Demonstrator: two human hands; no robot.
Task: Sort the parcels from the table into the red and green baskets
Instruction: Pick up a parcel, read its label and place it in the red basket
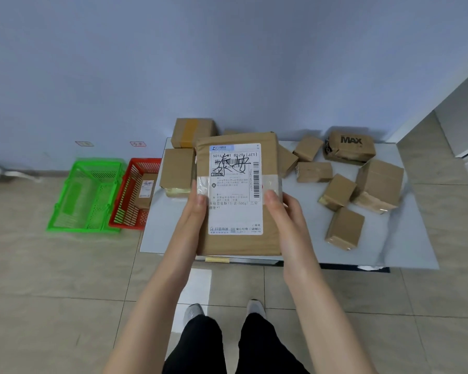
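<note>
Both hands clasp one flat brown parcel (239,245) by its long sides, the left hand (193,211) at its nine o'clock edge and the right hand (284,209) at its three o'clock edge. The thumbs lie on the top face and the fingers are hidden beneath. It is held up over the near part of the table (389,247), label toward the camera. The likeliest mistake is a wrong drop. The green basket (81,229) and red basket (123,206) stand touching on the floor, out at nine o'clock from the table. The small wall tags above them are too blurred to read, so a hasty reading of the label could send the parcel into the wrong one. The red basket holds a small labelled box (145,190) already, and a careless toss might land on it or clip the shared rim. Swinging leftward could also knock the stacked boxes (177,168) at ten o'clock of the held parcel, which sit at the table's edge. The loose boxes (338,191) at three o'clock look safely apart. The parcel is a tall kraft-paper wrap, slightly creased, and its left margin is bare paper. A white shipping label with heavy black scrawl and printed text covers the middle, with a barcode down the label's right side. A band of clear tape crosses under both thumbs.
</note>
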